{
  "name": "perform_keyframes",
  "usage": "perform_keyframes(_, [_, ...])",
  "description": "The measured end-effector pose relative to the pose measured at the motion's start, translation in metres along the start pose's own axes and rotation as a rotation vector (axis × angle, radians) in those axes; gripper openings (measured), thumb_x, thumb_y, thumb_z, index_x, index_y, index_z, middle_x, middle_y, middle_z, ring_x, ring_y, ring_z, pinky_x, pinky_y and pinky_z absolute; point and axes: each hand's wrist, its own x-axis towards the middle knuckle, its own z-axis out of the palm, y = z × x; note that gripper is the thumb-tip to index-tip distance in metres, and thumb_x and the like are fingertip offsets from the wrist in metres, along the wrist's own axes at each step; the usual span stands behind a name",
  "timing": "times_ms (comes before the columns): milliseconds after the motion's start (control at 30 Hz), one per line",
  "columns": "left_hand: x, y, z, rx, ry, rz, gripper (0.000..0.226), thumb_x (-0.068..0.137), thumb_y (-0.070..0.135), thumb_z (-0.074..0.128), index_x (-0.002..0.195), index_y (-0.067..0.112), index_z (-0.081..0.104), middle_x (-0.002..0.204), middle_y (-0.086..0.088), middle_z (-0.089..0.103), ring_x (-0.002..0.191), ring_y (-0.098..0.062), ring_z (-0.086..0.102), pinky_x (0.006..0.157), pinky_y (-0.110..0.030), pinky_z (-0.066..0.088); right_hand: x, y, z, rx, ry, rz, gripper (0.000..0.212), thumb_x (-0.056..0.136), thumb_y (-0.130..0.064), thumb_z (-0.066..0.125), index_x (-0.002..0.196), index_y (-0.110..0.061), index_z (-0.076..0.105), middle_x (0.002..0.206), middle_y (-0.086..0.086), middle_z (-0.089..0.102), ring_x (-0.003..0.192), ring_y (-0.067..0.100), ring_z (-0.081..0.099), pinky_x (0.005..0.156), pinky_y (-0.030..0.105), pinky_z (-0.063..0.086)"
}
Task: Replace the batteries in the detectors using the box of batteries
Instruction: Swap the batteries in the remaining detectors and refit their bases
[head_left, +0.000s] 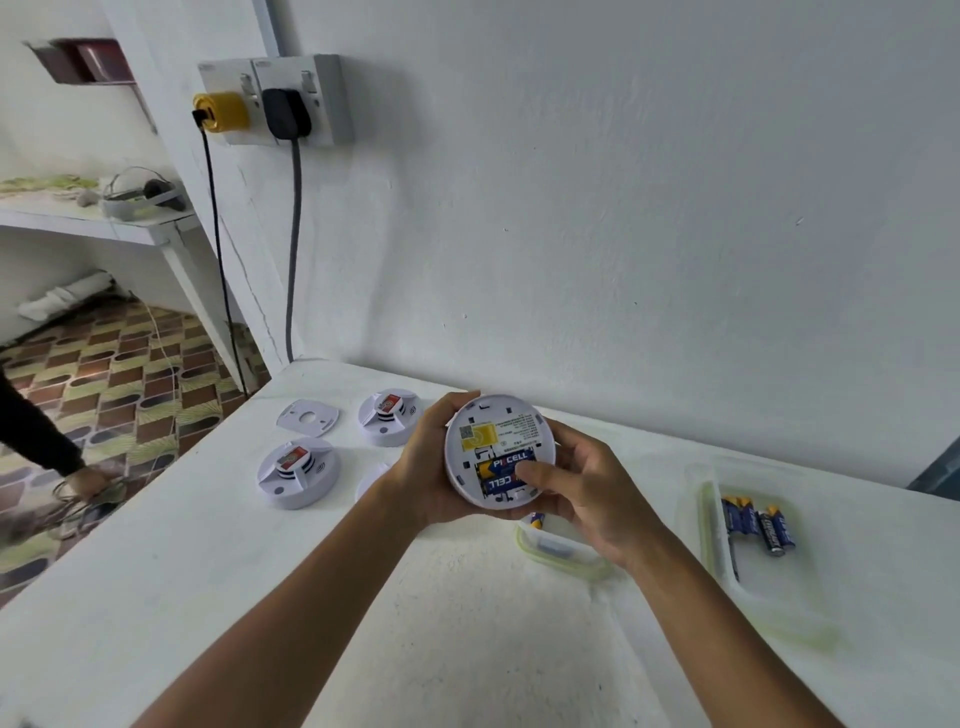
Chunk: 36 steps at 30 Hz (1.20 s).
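Observation:
I hold a round white detector (493, 426) above the table, its back facing me. Two blue and yellow batteries (501, 464) lie in its open compartment. My left hand (428, 467) grips its left rim. My right hand (587, 493) supports the right side, thumb pressing on the batteries. Two more detectors (298, 475) (389, 418) rest face up on the table at the left, and a third (371, 480) is partly hidden behind my left wrist. Several loose batteries (758, 522) lie in a clear box (748, 587) at the right.
A detached mounting plate (307, 415) lies near the table's back left. A clear lid with a green rim (561, 558) sits under my right hand with a battery (535, 519) in it. Another person's hand (88, 480) reaches over cables on the floor at left. Plugs (249, 111) hang from wall sockets.

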Motion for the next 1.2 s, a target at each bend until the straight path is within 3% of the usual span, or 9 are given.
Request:
perform_keyframes(267, [-0.021,0.025,-0.055,-0.06,0.056,0.034,0.051,0.076,0.046,0.047,0.108,0.013,0.068,0.103,-0.021,0.07,0.093,-0.041,0.063,0.078,-0.047,0.049,0.034,0.002,0.053,-0.132,0.089,0.012,0.025,0.092,-0.026,0.059,0.116,-0.02,0.063,0.101,0.005,0.073,0.097,0.022,0.069,0.084,0.04,0.058])
perform_keyframes(400, [-0.037,0.059,-0.11,-0.158,0.065,0.105,0.057,0.076,0.047,0.047,0.118,0.012,0.065,0.118,-0.025,0.065,0.105,-0.047,0.059,0.08,-0.051,0.052,0.069,0.007,0.091,-0.163,0.223,-0.024,0.02,0.088,-0.02,0.066,0.107,-0.02,0.066,0.105,0.005,0.069,0.1,0.021,0.067,0.085,0.039,0.057])
perform_keyframes(533, [-0.059,0.097,-0.192,-0.266,0.039,0.209,0.056,0.08,0.043,0.046,0.115,0.005,0.067,0.122,-0.028,0.062,0.114,-0.05,0.056,0.08,-0.059,0.054,0.119,0.017,0.153,-0.232,0.213,-0.036,0.015,0.087,-0.013,0.067,0.103,-0.013,0.068,0.101,0.006,0.071,0.097,0.023,0.068,0.086,0.041,0.057])
perform_keyframes(633, [-0.067,0.116,-0.256,-0.36,0.042,0.266,0.055,0.089,0.043,0.038,0.127,0.007,0.057,0.131,-0.027,0.056,0.123,-0.051,0.05,0.082,-0.059,0.054,0.167,0.031,0.199,-0.435,0.179,-0.074,0.017,0.088,-0.01,0.065,0.104,-0.015,0.068,0.097,-0.001,0.069,0.091,0.016,0.066,0.085,0.035,0.056])
perform_keyframes(767, [-0.069,0.117,-0.314,-0.43,0.085,0.304,0.061,0.082,0.043,0.051,0.131,0.007,0.053,0.133,-0.025,0.054,0.126,-0.049,0.046,0.083,-0.059,0.054,0.225,0.052,0.236,-0.827,0.101,-0.113,0.03,0.087,-0.003,0.062,0.117,-0.008,0.066,0.109,0.004,0.067,0.097,0.014,0.061,0.082,0.018,0.041])
perform_keyframes(900, [-0.066,0.113,-0.351,-0.452,0.1,0.293,0.086,0.059,0.035,0.08,0.134,0.004,0.052,0.131,-0.026,0.056,0.123,-0.051,0.047,0.084,-0.062,0.05,0.27,0.072,0.252,-1.177,-0.085,-0.004,0.048,0.08,-0.013,0.07,0.127,-0.01,0.06,0.132,0.007,0.059,0.12,0.023,0.055,0.092,0.024,0.041])
perform_keyframes(1033, [-0.062,0.107,-0.365,-0.398,0.046,0.268,0.084,0.054,0.035,0.086,0.127,0.004,0.059,0.128,-0.025,0.057,0.118,-0.049,0.05,0.093,-0.066,0.045,0.291,0.084,0.254,-1.391,-0.147,0.059,0.065,0.069,-0.021,0.08,0.129,-0.015,0.059,0.131,0.004,0.06,0.12,0.022,0.055,0.092,0.03,0.046])
perform_keyframes(1133, [-0.061,0.102,-0.371,-0.368,0.022,0.271,0.07,0.059,0.035,0.082,0.119,0.004,0.066,0.126,-0.025,0.058,0.117,-0.049,0.05,0.097,-0.066,0.042,0.295,0.085,0.257,-1.487,-0.167,-0.001,0.056,0.069,-0.017,0.077,0.123,-0.014,0.061,0.124,0.005,0.063,0.113,0.024,0.058,0.087,0.032,0.05])
perform_keyframes(1200, [-0.061,0.099,-0.373,-0.362,0.017,0.268,0.068,0.059,0.035,0.082,0.117,0.005,0.068,0.126,-0.026,0.057,0.116,-0.051,0.05,0.096,-0.066,0.042,0.293,0.081,0.262,-1.541,-0.158,-0.093,0.038,0.07,-0.014,0.07,0.108,-0.011,0.064,0.111,0.007,0.066,0.103,0.028,0.06,0.072,0.029,0.047])
